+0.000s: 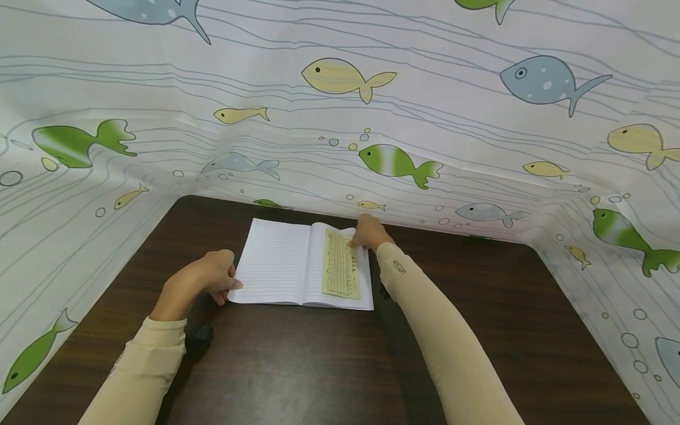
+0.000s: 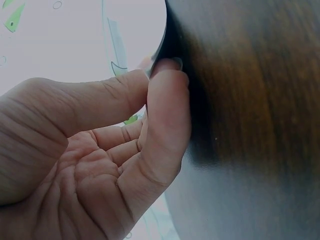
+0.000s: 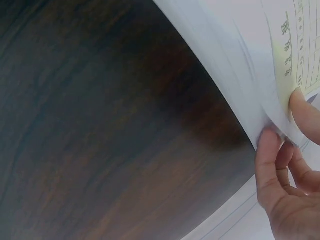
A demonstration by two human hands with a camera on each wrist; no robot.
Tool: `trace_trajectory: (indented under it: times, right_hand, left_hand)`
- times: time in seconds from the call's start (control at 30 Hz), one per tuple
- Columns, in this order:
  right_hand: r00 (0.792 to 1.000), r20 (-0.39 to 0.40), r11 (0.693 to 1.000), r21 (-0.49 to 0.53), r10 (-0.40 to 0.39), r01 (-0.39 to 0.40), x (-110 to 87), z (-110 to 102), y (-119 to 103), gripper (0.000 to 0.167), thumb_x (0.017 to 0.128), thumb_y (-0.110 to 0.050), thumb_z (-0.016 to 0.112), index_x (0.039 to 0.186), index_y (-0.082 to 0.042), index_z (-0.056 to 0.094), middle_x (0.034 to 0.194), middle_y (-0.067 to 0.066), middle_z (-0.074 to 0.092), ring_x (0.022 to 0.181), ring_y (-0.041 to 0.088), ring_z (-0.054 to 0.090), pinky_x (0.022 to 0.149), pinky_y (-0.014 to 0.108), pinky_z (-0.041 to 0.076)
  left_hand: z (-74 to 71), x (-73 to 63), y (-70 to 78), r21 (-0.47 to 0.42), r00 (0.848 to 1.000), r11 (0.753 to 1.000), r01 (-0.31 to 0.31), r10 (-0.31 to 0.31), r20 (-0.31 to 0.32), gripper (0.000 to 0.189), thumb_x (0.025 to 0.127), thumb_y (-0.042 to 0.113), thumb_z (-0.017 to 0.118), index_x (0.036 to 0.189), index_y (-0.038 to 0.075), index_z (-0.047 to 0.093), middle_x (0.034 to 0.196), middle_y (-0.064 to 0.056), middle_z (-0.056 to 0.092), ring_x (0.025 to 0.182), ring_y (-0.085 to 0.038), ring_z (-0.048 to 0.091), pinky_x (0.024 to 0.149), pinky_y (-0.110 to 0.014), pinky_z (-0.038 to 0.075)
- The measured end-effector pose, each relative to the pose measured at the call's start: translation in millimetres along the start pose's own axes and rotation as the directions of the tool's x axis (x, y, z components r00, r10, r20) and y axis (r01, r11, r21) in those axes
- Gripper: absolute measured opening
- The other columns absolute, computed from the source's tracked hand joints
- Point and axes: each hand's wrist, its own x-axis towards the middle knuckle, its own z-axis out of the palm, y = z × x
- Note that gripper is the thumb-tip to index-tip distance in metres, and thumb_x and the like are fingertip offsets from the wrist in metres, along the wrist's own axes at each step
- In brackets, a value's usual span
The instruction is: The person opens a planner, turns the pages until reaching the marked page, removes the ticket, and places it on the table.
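Observation:
An open lined notebook [image 1: 271,260] lies on the dark table, both pages facing up. On its right page rests a pale yellow printed slip [image 1: 340,265] with a ruled grid. My left hand [image 1: 212,274] pinches the notebook's near left corner between thumb and forefinger; the left wrist view shows the page edge [image 2: 145,30] curving up from that pinch. At the far right corner, my right hand [image 1: 369,232] grips the right-hand pages. Its thumb [image 3: 304,112] presses at the yellow slip's edge while the other fingers lie beneath the slightly lifted sheets [image 3: 225,60].
Dark wood-grain tabletop [image 1: 297,366] extends around the notebook. White sheeting [image 1: 287,136] printed with fish rises along the back and both sides of the table. A dark object [image 1: 199,335] shows beside the left wrist.

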Motion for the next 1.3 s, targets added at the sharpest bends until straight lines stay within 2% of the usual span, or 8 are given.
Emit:
trace_trajectory:
  times: [0.17,0.33,0.47,0.63,0.8,1.03,1.3]
  right_hand:
    - [0.998,-0.048,0.999,0.019,-0.039,0.039,-6.2,0,-2,0.057,0.094,-0.008,0.082,0.143,0.007,0.059,0.142,0.021,0.067,0.098,0.027,0.07,0.089,0.035,0.063]
    - [0.992,-0.107,0.997,0.015,-0.068,0.07,-7.0,-1,1,0.052,0.092,-0.004,0.084,0.138,0.007,0.062,0.135,0.022,0.07,0.092,0.026,0.077,0.084,0.033,0.065]
    - [0.988,-0.137,0.996,0.06,-0.064,0.072,-5.6,-3,6,0.05,0.092,-0.002,0.084,0.136,0.009,0.062,0.133,0.025,0.071,0.095,0.03,0.08,0.087,0.037,0.067]
    - [0.984,-0.172,0.994,0.085,-0.05,0.066,-1.0,-7,13,0.035,0.092,-0.001,0.083,0.122,0.009,0.069,0.122,0.023,0.075,0.094,0.03,0.081,0.09,0.04,0.067]
    - [0.981,-0.191,0.995,0.081,-0.043,0.059,2.2,-11,17,0.018,0.094,-0.002,0.081,0.107,0.006,0.072,0.11,0.019,0.077,0.084,0.024,0.076,0.08,0.035,0.065]
    - [0.978,-0.202,0.994,0.081,-0.06,0.078,-1.8,-19,23,0.025,0.097,-0.001,0.077,0.119,0.01,0.072,0.119,0.022,0.076,0.091,0.028,0.077,0.084,0.037,0.066]
    - [0.97,-0.228,0.995,0.025,-0.088,0.096,-1.7,-30,31,0.023,0.101,-0.002,0.069,0.12,0.01,0.074,0.119,0.024,0.077,0.093,0.029,0.074,0.081,0.037,0.065]
  left_hand:
    - [0.0,0.3,0.0,0.004,1.0,1.0,0.001,-0.001,0.0,0.02,0.1,-0.002,0.071,0.102,-0.012,0.054,0.075,-0.018,0.068,0.058,-0.018,0.072,0.062,-0.035,0.066]
    - [-0.1,-0.1,0.2,0.013,1.0,1.0,-0.002,0.002,-0.003,0.02,0.1,-0.002,0.071,0.102,-0.012,0.054,0.075,-0.017,0.067,0.058,-0.018,0.072,0.062,-0.035,0.066]
    - [-0.3,0.2,0.5,0.017,1.0,1.0,-0.004,0.004,-0.003,0.02,0.1,-0.002,0.071,0.102,-0.012,0.053,0.075,-0.017,0.067,0.058,-0.018,0.072,0.063,-0.036,0.066]
    - [-0.1,0.6,0.8,0.017,1.0,1.0,0.001,0.0,-0.005,0.021,0.1,-0.002,0.071,0.102,-0.012,0.053,0.076,-0.018,0.067,0.058,-0.018,0.072,0.062,-0.035,0.066]
    - [0.1,0.6,0.7,0.021,1.0,1.0,0.006,-0.006,-0.002,0.021,0.1,-0.002,0.071,0.102,-0.012,0.053,0.075,-0.018,0.067,0.058,-0.018,0.072,0.062,-0.035,0.066]
    - [-0.3,0.2,1.3,0.024,1.0,1.0,0.014,-0.014,0.002,0.021,0.1,-0.001,0.071,0.102,-0.012,0.053,0.075,-0.017,0.067,0.057,-0.017,0.072,0.063,-0.035,0.066]
    - [-0.3,0.3,0.9,0.023,1.0,1.0,0.007,-0.007,-0.003,0.022,0.1,-0.002,0.071,0.103,-0.013,0.053,0.075,-0.018,0.066,0.057,-0.018,0.072,0.062,-0.035,0.066]
